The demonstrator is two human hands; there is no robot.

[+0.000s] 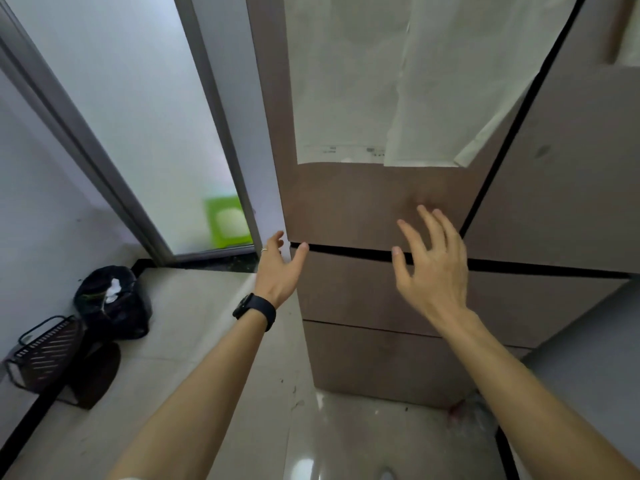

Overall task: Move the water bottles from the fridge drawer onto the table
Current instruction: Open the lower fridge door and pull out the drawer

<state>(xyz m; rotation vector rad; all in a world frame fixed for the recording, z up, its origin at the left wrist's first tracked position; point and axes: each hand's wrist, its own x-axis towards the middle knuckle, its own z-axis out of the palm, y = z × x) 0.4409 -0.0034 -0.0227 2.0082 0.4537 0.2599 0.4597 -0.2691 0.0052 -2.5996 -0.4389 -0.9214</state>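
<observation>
A tall brown fridge (pixel 363 202) stands in front of me, its upper doors and its drawers closed. My left hand (pixel 280 268), with a black watch on the wrist and a ring on one finger, reaches with fingers apart to the left corner of the upper drawer (pixel 349 289), at the dark gap above it. My right hand (pixel 429 265) is spread open in front of the same gap, holding nothing. A second drawer (pixel 374 358) lies below. No water bottles and no table are in view.
White paper sheets (pixel 374 98) hang on the fridge's left door. A black bin with a bag (pixel 114 303) and a dark slatted basket (pixel 45 355) stand on the tiled floor at the left wall. A frosted glass door (pixel 145 133) is left of the fridge.
</observation>
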